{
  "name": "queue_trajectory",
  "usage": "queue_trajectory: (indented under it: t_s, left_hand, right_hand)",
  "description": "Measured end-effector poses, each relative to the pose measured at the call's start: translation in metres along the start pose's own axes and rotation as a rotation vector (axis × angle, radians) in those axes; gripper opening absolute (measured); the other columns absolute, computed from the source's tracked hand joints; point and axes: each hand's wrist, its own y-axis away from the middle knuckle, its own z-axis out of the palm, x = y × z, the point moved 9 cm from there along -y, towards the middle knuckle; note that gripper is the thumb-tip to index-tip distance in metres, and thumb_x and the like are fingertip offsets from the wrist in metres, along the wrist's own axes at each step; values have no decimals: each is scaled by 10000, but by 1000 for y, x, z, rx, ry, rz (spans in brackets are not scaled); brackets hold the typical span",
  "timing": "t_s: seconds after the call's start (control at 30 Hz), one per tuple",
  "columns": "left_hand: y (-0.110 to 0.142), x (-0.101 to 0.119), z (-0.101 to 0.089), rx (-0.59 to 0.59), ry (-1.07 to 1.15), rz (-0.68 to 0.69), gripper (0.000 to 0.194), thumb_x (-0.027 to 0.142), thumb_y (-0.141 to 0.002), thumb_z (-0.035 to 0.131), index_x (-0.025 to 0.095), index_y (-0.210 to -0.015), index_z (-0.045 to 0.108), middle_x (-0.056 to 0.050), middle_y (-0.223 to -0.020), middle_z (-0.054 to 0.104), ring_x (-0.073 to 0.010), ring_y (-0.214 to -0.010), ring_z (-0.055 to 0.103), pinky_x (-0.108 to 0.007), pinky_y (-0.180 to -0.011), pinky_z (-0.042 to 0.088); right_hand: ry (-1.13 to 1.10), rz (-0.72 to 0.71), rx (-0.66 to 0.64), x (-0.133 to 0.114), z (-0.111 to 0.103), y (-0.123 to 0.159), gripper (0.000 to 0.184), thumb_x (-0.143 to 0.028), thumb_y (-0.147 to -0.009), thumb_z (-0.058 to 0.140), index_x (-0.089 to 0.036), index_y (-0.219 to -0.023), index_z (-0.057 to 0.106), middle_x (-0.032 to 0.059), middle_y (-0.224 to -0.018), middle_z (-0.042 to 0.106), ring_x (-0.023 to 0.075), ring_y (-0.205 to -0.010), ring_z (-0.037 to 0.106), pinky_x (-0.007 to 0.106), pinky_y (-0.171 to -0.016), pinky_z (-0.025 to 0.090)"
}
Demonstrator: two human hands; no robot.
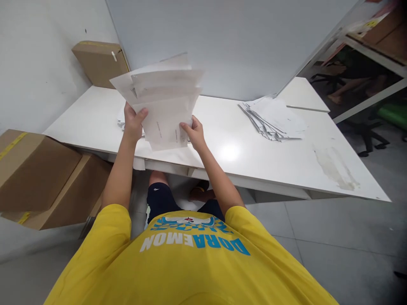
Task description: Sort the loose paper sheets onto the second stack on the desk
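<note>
Several white paper sheets (168, 110), loosely fanned, are held up above the near part of the white table. My left hand (135, 120) grips their left edge, thumb on top. On the lower right edge, my right hand (193, 132) pinches the sheets, its thumb lying over the paper. Small printed marks show on the front sheet, too blurred to read. Partly hidden behind my left hand, a few more papers (121, 120) lie on the table. The undersides of both hands are out of sight.
A messy paper stack (270, 120) lies on the right of the white table (219, 148). One cardboard box (100, 63) stands in the back left corner; more boxes (47, 169) are at the left. A person's legs (352, 87) and office chairs (365, 133) appear beyond the partition.
</note>
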Motion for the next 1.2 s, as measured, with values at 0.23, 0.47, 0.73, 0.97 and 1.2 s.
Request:
queue_trajectory:
  t_s: [0.23,0.47,0.73,0.97,1.2]
  left_hand:
    - [43,-25,-13,45,-213,100,627,674,-696,752,211,-1092,604,-123,-1147,668,-287,-1175,620,-424,-1061,469]
    - [45,-28,-28,127,-287,132,645,667,-726,731,226,-1171,575,-124,-1203,646,-268,-1202,606,-397,-1085,453]
    - [54,-15,-23,241,-188,17,662,590,-660,820,248,-1170,574,-116,-1261,618,-262,-1309,529,-347,-1103,425]
    - [32,36,-8,79,55,-16,681,704,-660,731,281,-1176,597,-59,-1307,616,-301,-1349,467,-425,-1134,385]
    - [75,44,24,93,281,-175,568,706,-906,284,309,-1182,581,-36,-1288,638,-277,-1333,467,-505,-1123,358]
  right_hand:
    - [-24,-13,27,29,10,24,497,-650,-784,614,-233,-1054,612,75,-1085,683,254,-1073,622,442,-974,504]
    - [90,-19,-74,19,22,13,501,-655,-771,619,-229,-1036,606,81,-1090,693,274,-1096,609,457,-1014,476]
    - [-28,61,-22,22,30,14,533,-655,-740,647,-253,-1077,550,74,-1153,659,237,-1156,584,406,-1040,465]
    - [-255,223,-190,-24,34,36,498,-517,-693,749,-251,-1086,598,52,-1112,704,257,-1085,647,421,-966,528]
    - [-496,561,-294,-22,56,108,496,-426,-660,791,-229,-1078,611,50,-983,743,264,-883,715,403,-783,604]
